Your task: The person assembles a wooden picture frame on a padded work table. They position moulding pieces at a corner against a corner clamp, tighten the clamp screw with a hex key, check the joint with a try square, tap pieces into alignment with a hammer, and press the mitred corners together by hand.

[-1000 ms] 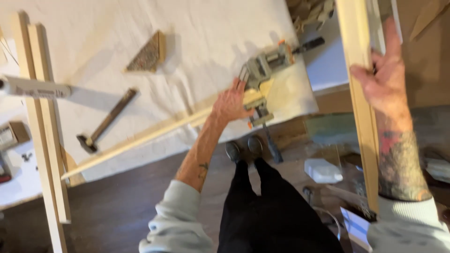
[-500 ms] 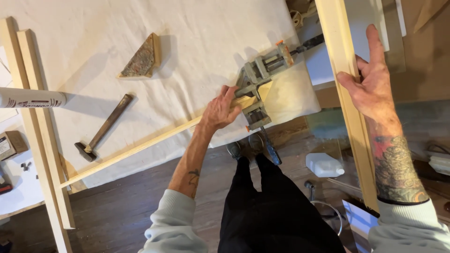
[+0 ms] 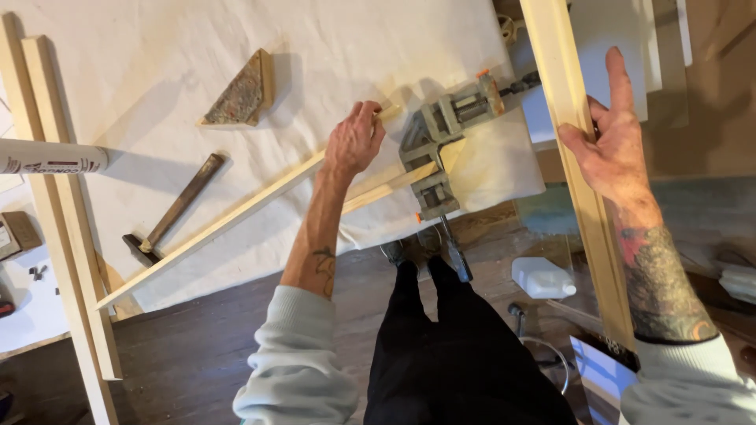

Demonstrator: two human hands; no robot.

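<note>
Since half a second ago the left hand has slid up the wooden strip lying across the cloth-covered table, now gripping it beside the corner clamp near the table's right edge, where it should feed squarely, while the right hand holds the upright moulding.

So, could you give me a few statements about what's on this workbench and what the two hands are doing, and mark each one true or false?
1. The left hand grips a long wooden strip lying on the white cloth. True.
2. The right hand holds a hammer. False: it holds an upright wooden strip; the hammer lies untouched on the cloth.
3. A metal corner clamp sits at the end of the long strip. True.
4. The triangular wooden block is gripped in the clamp. False: it lies alone on the cloth, apart from the clamp.
5. A white plastic bottle lies on the floor. True.
</note>
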